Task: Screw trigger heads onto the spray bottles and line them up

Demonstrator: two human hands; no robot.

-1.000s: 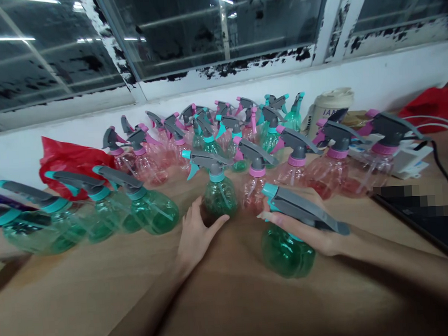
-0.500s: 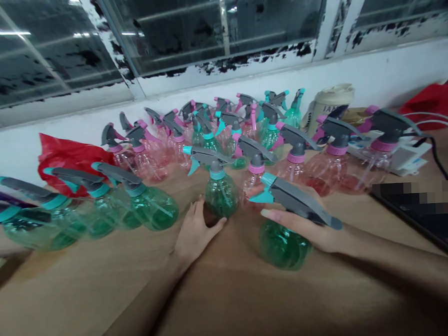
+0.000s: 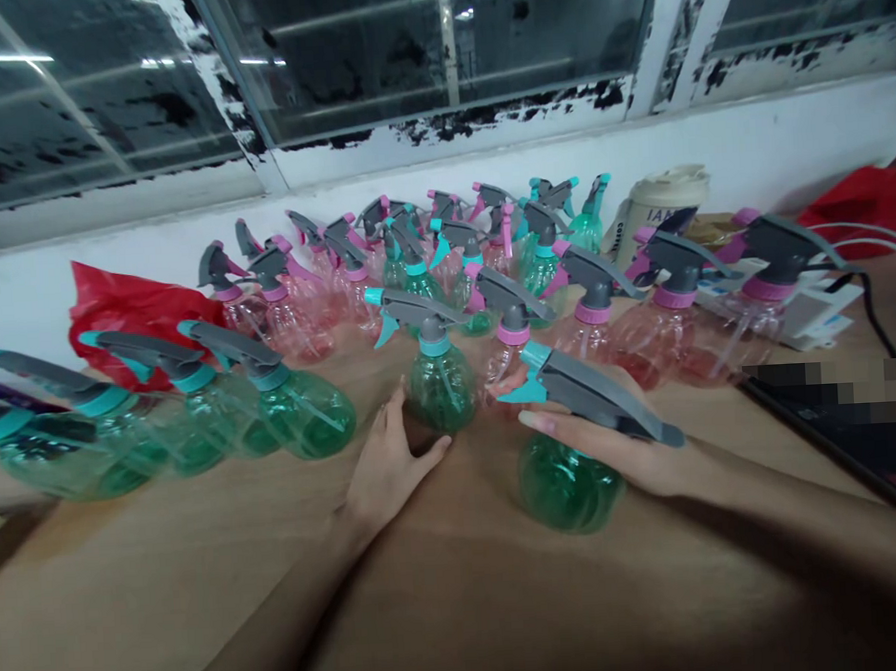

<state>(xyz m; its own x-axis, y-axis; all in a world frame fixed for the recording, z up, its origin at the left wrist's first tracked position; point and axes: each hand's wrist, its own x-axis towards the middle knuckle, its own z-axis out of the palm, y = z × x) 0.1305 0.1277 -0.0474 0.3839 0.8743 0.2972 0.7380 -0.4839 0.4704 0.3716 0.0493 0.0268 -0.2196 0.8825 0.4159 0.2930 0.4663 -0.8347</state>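
The right hand [image 3: 635,462] still grasps one green spray bottle [image 3: 571,489], its trigger [image 3: 524,388] now more visible; the left hand [image 3: 384,467], unclenched, curves beside another bottle [image 3: 442,391].

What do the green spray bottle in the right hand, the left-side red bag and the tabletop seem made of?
Green spray bottle: likely glossy translucent plastic, highlights on see-through walls. Its grey spray head: probably plastic, opaque, softly shiny.
Red bag: seemingly thin plastic film, creased, slightly shiny.
Tabletop: smooth wood or laminate; faint grain fits either.
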